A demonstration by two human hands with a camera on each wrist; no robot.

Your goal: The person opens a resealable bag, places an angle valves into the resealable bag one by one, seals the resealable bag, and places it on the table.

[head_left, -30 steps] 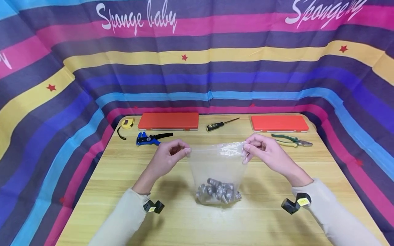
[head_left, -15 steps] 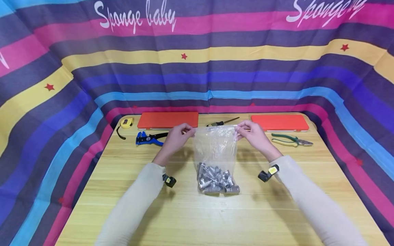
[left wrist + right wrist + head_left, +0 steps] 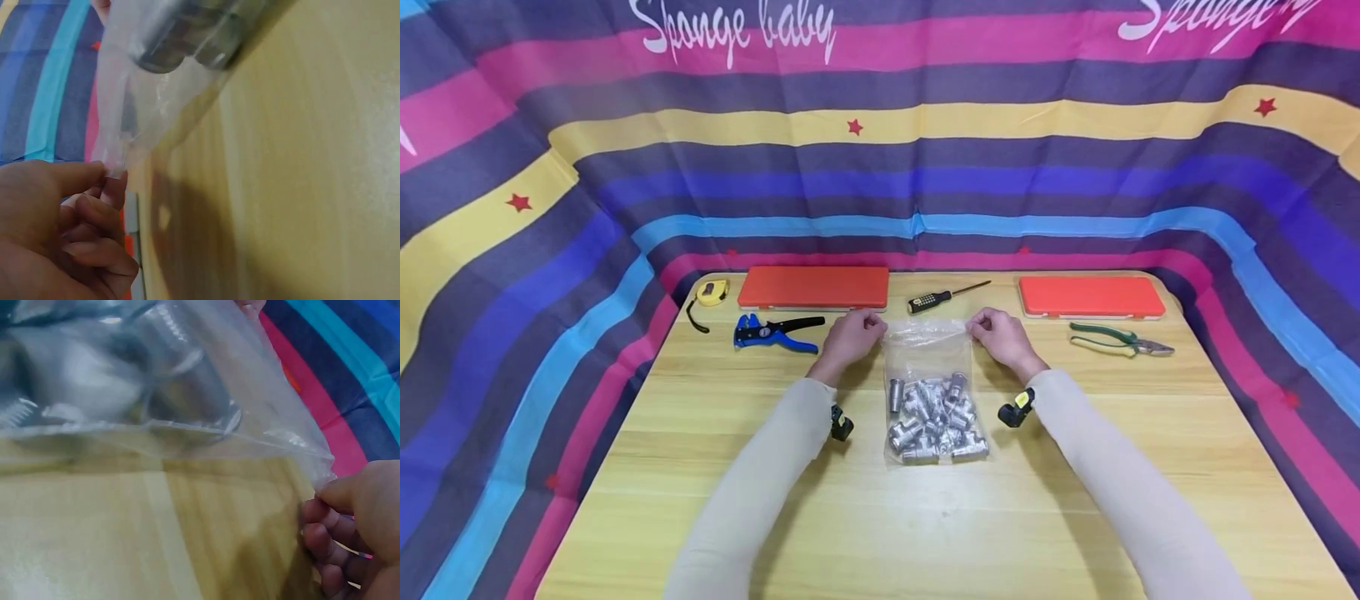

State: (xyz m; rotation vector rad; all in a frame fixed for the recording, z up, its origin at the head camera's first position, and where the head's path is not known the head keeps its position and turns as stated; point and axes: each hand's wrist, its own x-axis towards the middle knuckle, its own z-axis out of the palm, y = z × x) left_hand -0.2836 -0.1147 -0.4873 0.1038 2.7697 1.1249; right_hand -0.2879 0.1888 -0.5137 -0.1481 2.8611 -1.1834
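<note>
The left hand point(image 3: 852, 332) pinches the upper left corner of a clear plastic bag point(image 3: 929, 354) between thumb and curled fingers point(image 3: 106, 187); the right hand point(image 3: 997, 332) pinches the upper right corner the same way, its fingers point(image 3: 325, 515) bunched under the thumb. The bag lies on the pale wood-grain worktop point(image 3: 925, 517), stretched between the two sets of fingers, with its heavy end toward the person. Inside it, short shiny metal cylinders point(image 3: 934, 412) sit heaped below the fingers.

Just beyond the fingers lies a black-handled screwdriver point(image 3: 946, 297). Beyond the left fingers sits a flat orange case point(image 3: 813, 287), and outward from them blue-handled pliers point(image 3: 772, 331) and a yellow tape measure point(image 3: 711, 292). Beyond the right fingers is a second orange case point(image 3: 1091, 296), with green-handled pliers point(image 3: 1118, 338) outward. Nothing lies between the fingers and the bag. Striped cloth point(image 3: 880, 167) walls the worktop.
</note>
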